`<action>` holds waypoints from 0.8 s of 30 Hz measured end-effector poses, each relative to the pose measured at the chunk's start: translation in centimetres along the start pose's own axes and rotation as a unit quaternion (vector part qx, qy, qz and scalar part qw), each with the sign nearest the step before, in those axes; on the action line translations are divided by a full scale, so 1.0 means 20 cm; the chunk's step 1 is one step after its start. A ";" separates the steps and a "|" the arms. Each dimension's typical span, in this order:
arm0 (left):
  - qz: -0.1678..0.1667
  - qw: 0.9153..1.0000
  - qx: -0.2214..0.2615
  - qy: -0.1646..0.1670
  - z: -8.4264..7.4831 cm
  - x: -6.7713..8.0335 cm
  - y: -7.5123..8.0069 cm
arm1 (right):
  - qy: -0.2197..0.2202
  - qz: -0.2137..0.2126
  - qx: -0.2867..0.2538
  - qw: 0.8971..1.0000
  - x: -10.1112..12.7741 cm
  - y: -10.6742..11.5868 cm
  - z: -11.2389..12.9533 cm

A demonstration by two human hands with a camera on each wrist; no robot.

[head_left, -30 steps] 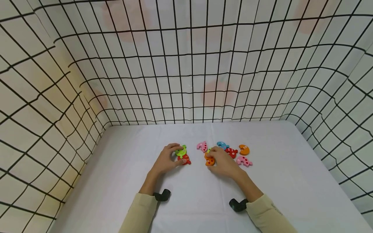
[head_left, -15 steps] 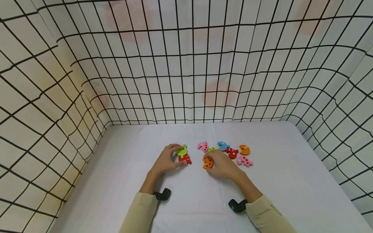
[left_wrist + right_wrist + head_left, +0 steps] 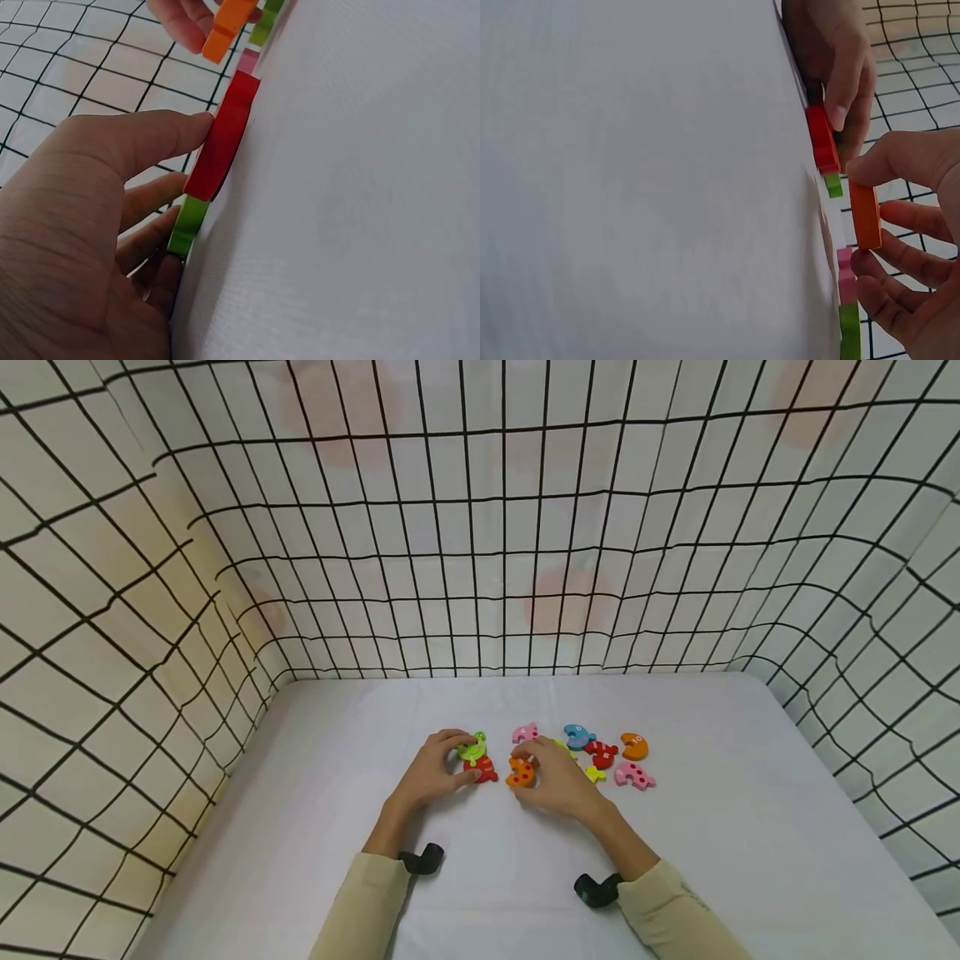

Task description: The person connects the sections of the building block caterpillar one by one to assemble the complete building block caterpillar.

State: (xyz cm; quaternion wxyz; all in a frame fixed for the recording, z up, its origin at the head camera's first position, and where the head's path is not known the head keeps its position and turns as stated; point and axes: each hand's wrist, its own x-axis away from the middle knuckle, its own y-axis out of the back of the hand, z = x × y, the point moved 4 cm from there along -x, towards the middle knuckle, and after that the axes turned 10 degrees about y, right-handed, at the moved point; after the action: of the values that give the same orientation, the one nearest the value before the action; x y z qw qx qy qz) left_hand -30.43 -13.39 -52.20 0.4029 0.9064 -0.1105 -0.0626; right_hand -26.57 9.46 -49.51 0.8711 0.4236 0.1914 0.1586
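On the white table, my left hand (image 3: 431, 768) curls around a green piece with a smiling face (image 3: 471, 749) and a red striped piece (image 3: 483, 768) that sit edge to edge. In the left wrist view the thumb presses the red piece (image 3: 225, 139), with fingers behind the green one (image 3: 189, 225). My right hand (image 3: 558, 781) pinches an orange spotted piece (image 3: 520, 772) between thumb and fingers, just right of the red piece. The right wrist view shows this orange piece (image 3: 865, 216) held slightly off the cloth.
Right of my right hand lie a blue piece (image 3: 577, 737), a red striped piece (image 3: 602, 754), an orange piece (image 3: 634, 746), a pink spotted piece (image 3: 634, 775) and a yellow-green piece (image 3: 595, 774). Another pink piece (image 3: 526, 732) lies behind it. Black wire mesh (image 3: 495, 556) walls the table.
My right hand has carried the orange spotted piece left, away from the cluster and towards the red piece, uncovering the yellow-green piece. The left hand stays around the green and red pieces.
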 end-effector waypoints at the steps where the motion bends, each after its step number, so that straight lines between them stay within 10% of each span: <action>1: 0.001 1.000 0.000 0.003 0.00 0.00 0.00 | 0.001 -0.002 -0.002 1.000 0.00 -0.01 0.01; 24: -0.005 1.000 0.014 0.006 0.00 0.00 0.00 | 0.000 -0.024 -0.019 1.000 -0.05 -0.11 0.08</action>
State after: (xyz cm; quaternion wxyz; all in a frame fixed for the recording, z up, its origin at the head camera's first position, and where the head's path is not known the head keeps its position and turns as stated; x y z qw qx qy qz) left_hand -30.53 -13.40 -52.28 0.3909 0.9126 -0.1048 -0.0579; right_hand -26.51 6.75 -50.14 0.8827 0.4020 0.1981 0.1414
